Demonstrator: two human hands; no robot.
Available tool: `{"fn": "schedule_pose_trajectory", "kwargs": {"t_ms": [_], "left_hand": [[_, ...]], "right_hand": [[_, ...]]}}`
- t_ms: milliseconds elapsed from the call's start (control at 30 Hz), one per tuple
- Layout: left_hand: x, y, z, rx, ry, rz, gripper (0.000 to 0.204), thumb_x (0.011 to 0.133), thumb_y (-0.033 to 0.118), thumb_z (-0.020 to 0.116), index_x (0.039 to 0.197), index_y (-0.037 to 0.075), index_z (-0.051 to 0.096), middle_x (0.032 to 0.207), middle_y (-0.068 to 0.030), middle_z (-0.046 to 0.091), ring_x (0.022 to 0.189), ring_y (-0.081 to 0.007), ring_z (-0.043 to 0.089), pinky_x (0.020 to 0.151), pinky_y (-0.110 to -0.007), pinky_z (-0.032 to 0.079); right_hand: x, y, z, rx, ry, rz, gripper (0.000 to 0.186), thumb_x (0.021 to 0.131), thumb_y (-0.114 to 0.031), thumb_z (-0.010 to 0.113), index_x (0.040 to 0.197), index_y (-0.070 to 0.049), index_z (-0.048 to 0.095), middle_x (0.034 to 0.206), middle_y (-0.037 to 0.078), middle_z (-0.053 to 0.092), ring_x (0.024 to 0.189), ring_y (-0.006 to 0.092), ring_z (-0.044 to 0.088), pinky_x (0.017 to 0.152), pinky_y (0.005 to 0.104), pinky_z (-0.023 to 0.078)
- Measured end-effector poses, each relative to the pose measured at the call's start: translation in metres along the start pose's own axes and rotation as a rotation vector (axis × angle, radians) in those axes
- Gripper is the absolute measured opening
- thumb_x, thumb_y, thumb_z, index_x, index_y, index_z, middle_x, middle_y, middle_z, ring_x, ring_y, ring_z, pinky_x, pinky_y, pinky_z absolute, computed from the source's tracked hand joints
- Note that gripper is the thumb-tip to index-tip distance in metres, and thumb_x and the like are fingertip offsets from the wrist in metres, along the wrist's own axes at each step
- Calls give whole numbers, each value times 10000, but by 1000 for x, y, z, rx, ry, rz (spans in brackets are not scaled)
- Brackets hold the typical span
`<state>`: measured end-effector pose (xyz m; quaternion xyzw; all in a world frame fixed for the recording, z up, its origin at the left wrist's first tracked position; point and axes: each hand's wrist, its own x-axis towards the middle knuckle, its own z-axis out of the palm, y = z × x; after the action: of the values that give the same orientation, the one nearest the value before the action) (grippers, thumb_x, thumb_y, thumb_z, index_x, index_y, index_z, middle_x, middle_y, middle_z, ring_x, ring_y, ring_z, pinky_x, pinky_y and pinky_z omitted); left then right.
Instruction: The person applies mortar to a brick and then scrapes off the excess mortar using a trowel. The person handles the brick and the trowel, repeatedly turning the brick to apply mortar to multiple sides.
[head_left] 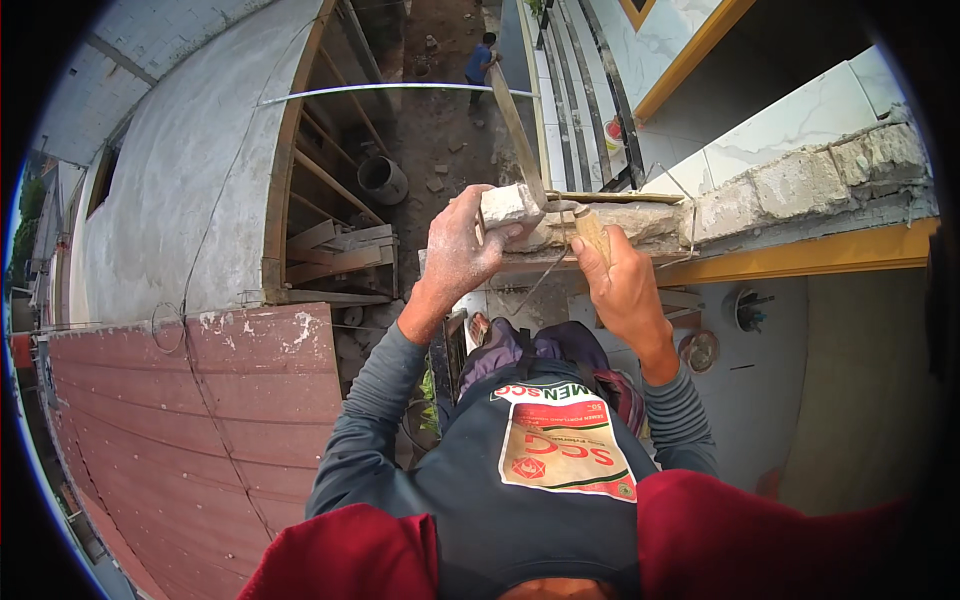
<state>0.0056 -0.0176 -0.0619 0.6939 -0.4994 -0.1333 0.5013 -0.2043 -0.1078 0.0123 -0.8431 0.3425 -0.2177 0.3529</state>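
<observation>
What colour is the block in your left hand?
The block in the left hand is pale grey-white, dusted like mortar. The head view shows it best.

- Left hand (458, 245) is raised with fingers curled in a closed grip, forearm angling up from below
- Right hand (622, 285) is just beside it, fist clenched, wrist bent

I see the left hand (462, 245) dusted pale grey with mortar, gripping a whitish-grey block (508, 205). The right hand (625, 290) holds a tan wooden handle (592, 233). My sleeves (372, 400) are grey with fine stripes. The wall top (800, 180) is mottled grey-white above a yellow-orange band (800, 258). The roof panels (200, 420) are dull red, flecked white.
</observation>
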Motion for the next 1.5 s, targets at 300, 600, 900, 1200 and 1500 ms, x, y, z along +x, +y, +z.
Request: {"fn": "schedule_pose_trajectory", "kwargs": {"t_ms": [300, 600, 900, 1200, 1500], "left_hand": [[-2, -1, 1, -6, 3, -4, 425, 808, 52, 785, 1176, -36, 590, 1025, -174, 726, 981, -250, 744, 843, -357, 594], [-3, -1, 1, -9, 17, 20, 426, 805, 51, 789, 1173, -38, 594, 1024, -174, 728, 984, -249, 744, 843, -356, 592], [-4, 2, 1, -23, 0, -8, 422, 804, 40, 781, 1174, -36, 592, 1029, -177, 728, 993, -242, 737, 851, -354, 588], [-3, 0, 2, -37, -3, -26, 394, 820, 30, 762, 1179, -19, 607, 1041, -165, 734, 995, -238, 734, 888, -371, 582], [1, 4, 1, -48, -9, -18, 390, 818, 17, 752, 1173, -31, 599, 1034, -169, 736, 1007, -234, 732, 889, -369, 580]], "right_hand": [[4, 2, 0, 21, -16, -8, 386, 1026, -330, 609, 947, 42, 540, 697, 273, 617, 673, 503, 619, 575, 473, 477], [2, 9, 6, 210, -61, 150, 404, 1051, -402, 552, 926, -17, 545, 598, 51, 532, 466, 164, 536, 445, 309, 427], [-3, 9, 9, 580, -103, 336, 435, 1066, -442, 500, 902, -41, 529, 625, 8, 509, 440, 87, 500, 391, 244, 398], [0, 9, 3, 732, -174, 441, 474, 1040, -502, 521, 903, -49, 531, 620, -1, 502, 445, 75, 491, 389, 245, 400], [-3, 3, -9, 705, -189, 396, 464, 1041, -488, 535, 942, -35, 561, 609, -18, 492, 449, 58, 488, 390, 235, 393]]}}
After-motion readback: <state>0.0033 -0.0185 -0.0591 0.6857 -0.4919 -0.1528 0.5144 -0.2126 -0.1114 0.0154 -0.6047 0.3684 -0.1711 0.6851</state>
